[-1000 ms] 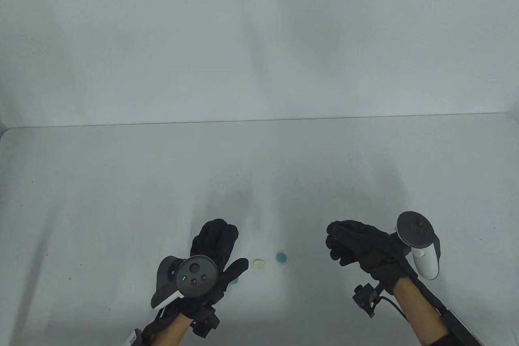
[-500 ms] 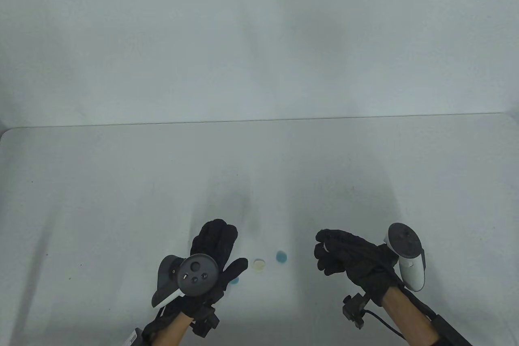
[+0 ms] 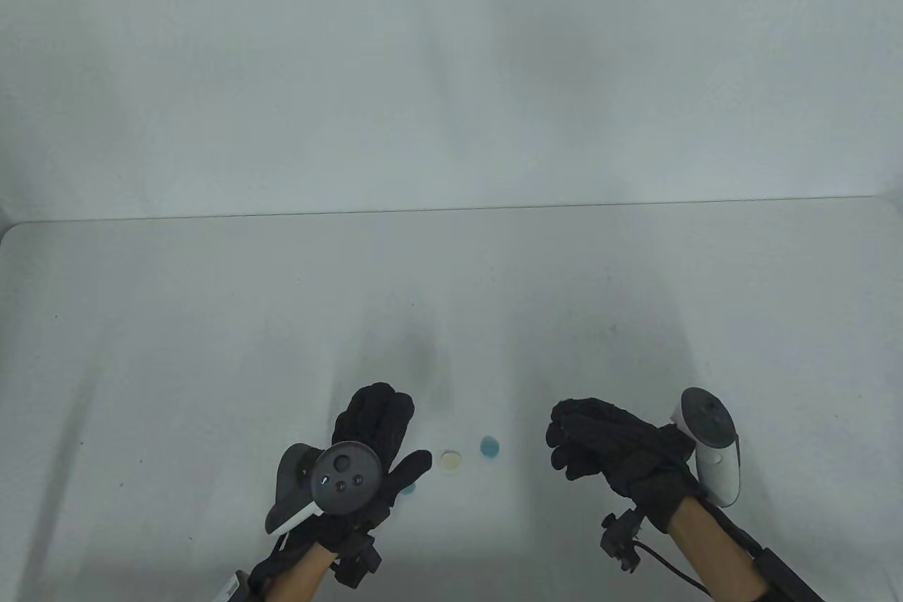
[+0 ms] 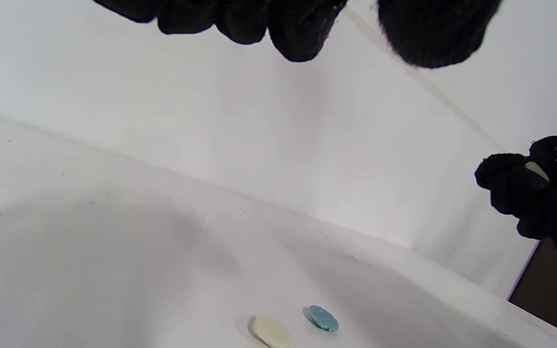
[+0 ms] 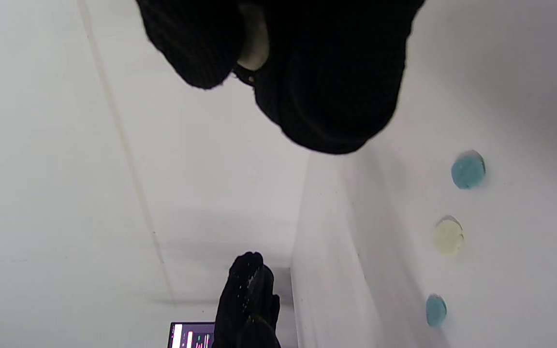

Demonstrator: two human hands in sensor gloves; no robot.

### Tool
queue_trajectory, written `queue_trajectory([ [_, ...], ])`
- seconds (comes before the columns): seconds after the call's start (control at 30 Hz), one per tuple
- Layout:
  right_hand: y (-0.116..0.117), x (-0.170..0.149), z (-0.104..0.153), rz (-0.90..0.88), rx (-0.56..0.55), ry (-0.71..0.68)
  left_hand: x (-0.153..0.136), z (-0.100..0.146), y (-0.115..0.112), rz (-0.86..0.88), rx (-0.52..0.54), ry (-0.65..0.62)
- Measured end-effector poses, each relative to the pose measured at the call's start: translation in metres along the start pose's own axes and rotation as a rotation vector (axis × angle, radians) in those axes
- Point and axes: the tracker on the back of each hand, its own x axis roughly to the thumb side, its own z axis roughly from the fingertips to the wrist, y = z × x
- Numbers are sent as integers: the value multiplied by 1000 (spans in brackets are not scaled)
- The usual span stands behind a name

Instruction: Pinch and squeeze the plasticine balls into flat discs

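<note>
Now, largest first.
Table: my white tabletop point(image 3: 176, 362) carried everything.
Left hand: my left hand point(image 3: 374, 432) lay flat, fingers straight, holding nothing.
Right hand: my right hand point(image 3: 600, 440) pinched a pale plasticine lump point(image 5: 253, 38) above the table, right of the discs.
Discs: a cream plasticine disc point(image 3: 450, 460) and two blue plasticine discs point(image 3: 489, 447) point(image 5: 436, 310) lay between my hands, nearer the left.

This looks like a data-recording setup in a lab or studio rather than a home. A plain white desk point(image 3: 211, 320) stands against a seamless white backdrop point(image 3: 451, 65), with nothing decorative around. Both hands wear black sensor gloves, each with a tracker point(image 3: 346, 478) strapped on and a small camera mount point(image 3: 621, 538) with cable at the wrist. In the right wrist view a lit computer screen point(image 5: 191, 335) shows beyond the desk's edge.
</note>
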Motion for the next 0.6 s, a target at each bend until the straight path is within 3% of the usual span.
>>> queue_trajectory([
  [0.23, 0, 4, 2, 82, -48, -22, 0, 0, -1, 2, -4, -1],
  [0.53, -1, -3, 1, -16, -8, 6, 0, 0, -1, -6, -3, -1],
  [0.6, -2, -3, 2, -14, -49, 7, 0, 0, -2, -1, -3, -3],
])
